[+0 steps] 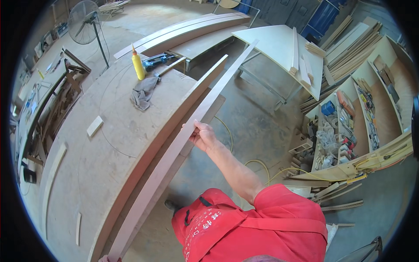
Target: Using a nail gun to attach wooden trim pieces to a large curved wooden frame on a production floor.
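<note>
A long, narrow pale board [172, 148] runs diagonally from the lower left up toward the far tables. My right hand [203, 136] is closed around its right edge about midway, thumb on top. At the picture's lower edge my left hand [110, 259] grips the near end; most of that hand is cut off. Just left of the board, a thick wooden strip [144, 163] stands along the edge of the large worktable [87, 174]. Part of another plank [218, 105] shows beneath the held board.
On the worktable are a yellow glue bottle [138, 65], a grey cloth [145, 92], a blue power tool [155, 61], a hammer [171, 66] and a small wood block [94, 126]. A white-topped table [273, 43] stands beyond. Shelves [379, 105] and a yellow hose [262, 163] are at right.
</note>
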Demonstrator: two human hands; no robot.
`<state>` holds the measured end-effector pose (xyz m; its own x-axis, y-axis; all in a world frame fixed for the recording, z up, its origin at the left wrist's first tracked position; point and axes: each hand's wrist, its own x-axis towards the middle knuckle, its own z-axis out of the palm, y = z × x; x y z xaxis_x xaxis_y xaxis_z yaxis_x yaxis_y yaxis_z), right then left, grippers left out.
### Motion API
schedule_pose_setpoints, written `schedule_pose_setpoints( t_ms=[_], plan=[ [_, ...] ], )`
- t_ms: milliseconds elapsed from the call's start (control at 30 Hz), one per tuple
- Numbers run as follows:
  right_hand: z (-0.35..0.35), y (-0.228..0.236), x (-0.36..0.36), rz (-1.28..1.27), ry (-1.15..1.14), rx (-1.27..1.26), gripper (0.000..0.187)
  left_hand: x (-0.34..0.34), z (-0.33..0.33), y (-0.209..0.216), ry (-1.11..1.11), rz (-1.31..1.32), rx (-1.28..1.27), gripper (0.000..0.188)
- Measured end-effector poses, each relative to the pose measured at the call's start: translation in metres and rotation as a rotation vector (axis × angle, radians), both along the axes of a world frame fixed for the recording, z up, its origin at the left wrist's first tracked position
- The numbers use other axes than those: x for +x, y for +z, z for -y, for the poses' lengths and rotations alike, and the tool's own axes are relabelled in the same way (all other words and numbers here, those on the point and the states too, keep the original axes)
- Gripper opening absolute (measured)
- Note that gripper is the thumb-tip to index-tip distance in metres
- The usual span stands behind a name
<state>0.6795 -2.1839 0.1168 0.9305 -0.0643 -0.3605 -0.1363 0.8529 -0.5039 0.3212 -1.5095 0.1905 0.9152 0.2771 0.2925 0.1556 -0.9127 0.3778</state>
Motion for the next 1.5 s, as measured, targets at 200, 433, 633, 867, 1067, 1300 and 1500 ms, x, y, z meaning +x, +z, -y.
schedule_pose_setpoints(
  t_ms=[200, 433, 633, 867, 1067, 1300, 1500],
  plan=[
    [-0.083, 0.015, 0.097, 0.076, -0.026, -0.077, 0.026, 0.106, -0.147, -0.004, 0.12, 0.01, -0.349, 0.043],
    [-0.218, 0.019, 0.19, -0.075, 0.097, -0.369, 0.019, 0.183, -0.244, 0.002, 0.108, -0.192, -0.049, 0.038],
    [-0.32, -0.034, 0.216, -0.302, 0.202, -0.16, 0.026, 0.24, -0.351, -0.066, 0.092, -0.367, 0.091, 0.039],
    [-0.408, -0.071, 0.253, -0.536, 0.117, -0.107, 0.041, 0.276, -0.435, -0.125, 0.075, -0.616, 0.277, 0.041],
    [-0.443, -0.101, 0.28, -0.674, 0.212, -0.319, 0.042, 0.308, -0.438, -0.144, 0.164, -0.89, 0.328, 0.044],
    [-0.446, -0.108, 0.271, -0.543, 0.471, -0.494, 0.045, 0.325, -0.467, -0.174, 0.115, -0.716, 0.49, 0.055],
    [-0.439, -0.031, 0.227, -0.034, 0.661, -0.735, 0.057, 0.349, -0.443, -0.207, 0.171, -0.654, 0.365, 0.054]
  ],
)
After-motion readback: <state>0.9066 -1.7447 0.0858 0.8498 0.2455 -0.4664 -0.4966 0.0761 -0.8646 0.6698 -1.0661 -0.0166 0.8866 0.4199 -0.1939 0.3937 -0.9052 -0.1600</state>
